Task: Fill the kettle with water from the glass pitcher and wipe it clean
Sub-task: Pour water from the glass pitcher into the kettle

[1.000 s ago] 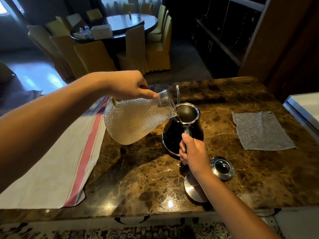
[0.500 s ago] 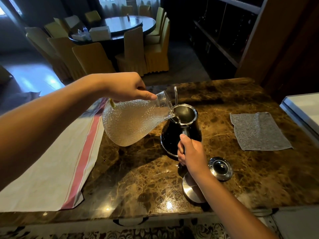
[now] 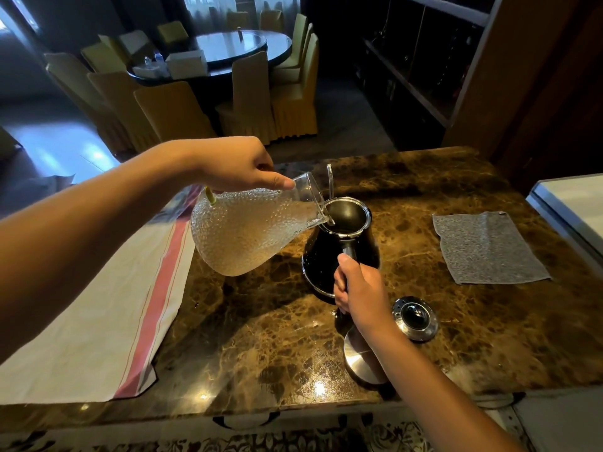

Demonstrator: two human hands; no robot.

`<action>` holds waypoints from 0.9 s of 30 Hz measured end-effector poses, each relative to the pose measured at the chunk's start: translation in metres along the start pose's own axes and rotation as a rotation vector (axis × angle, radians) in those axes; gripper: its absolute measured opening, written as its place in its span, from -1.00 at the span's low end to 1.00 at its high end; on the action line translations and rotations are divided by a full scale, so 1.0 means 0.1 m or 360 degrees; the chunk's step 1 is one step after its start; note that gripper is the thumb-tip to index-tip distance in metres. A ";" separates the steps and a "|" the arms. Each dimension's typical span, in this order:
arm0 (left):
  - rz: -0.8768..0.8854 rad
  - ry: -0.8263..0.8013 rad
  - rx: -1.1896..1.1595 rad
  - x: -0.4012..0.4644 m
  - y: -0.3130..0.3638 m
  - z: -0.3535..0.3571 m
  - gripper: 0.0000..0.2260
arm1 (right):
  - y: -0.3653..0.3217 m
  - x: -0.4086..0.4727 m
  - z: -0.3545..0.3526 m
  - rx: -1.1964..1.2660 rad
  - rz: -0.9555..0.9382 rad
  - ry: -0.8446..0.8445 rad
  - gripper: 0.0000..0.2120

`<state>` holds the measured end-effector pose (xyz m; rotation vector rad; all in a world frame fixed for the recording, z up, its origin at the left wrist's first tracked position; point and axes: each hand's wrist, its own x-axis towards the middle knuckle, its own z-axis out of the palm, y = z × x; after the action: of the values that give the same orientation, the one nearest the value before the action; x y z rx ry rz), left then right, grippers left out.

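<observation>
The filling step is in hand: the left hand [image 3: 235, 166] grips the neck of the glass pitcher [image 3: 251, 233], fingers curled over the top and thumb laid along the neck, and holds it tipped far over so that its spout rests at or just over the rim of the kettle [image 3: 342, 243]. The right hand [image 3: 360, 291] wraps around the kettle's handle on the near side, steadying it upright on the marble counter [image 3: 261, 337]. The pitcher hangs to the left of the kettle's open mouth, with water lying toward its neck; the stream itself is hard to make out, though it probably runs into the opening. Next, the pitcher needs righting without dripping and setting down, then the grey cloth [image 3: 486, 249], lying flat well right of the kettle, must be picked up. The kettle lid [image 3: 414, 318] sits just beside the right wrist.
</observation>
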<state>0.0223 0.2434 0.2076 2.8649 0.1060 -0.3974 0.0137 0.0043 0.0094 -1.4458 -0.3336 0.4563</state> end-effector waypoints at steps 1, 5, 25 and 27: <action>0.0001 0.0017 -0.0005 -0.02 -0.01 0.02 -0.36 | 0.00 0.00 0.00 0.0005 -0.0001 -0.0001 -0.57; -0.0016 0.0090 -0.0119 -0.08 -0.11 0.15 -0.33 | 0.01 0.00 0.00 -0.0006 -0.0017 -0.0006 -0.56; -0.0033 0.0707 -0.0909 -0.41 -0.32 0.92 -0.50 | 0.01 0.01 0.01 -0.0028 -0.0011 0.0006 -0.49; -0.0124 0.0847 -0.1065 -0.46 -0.36 1.01 -0.47 | 0.01 0.00 0.01 -0.0045 -0.0012 0.0009 -0.48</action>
<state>-0.0521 0.2510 0.1175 2.2268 0.3673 0.3429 0.0136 0.0051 0.0080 -1.4727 -0.3422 0.4427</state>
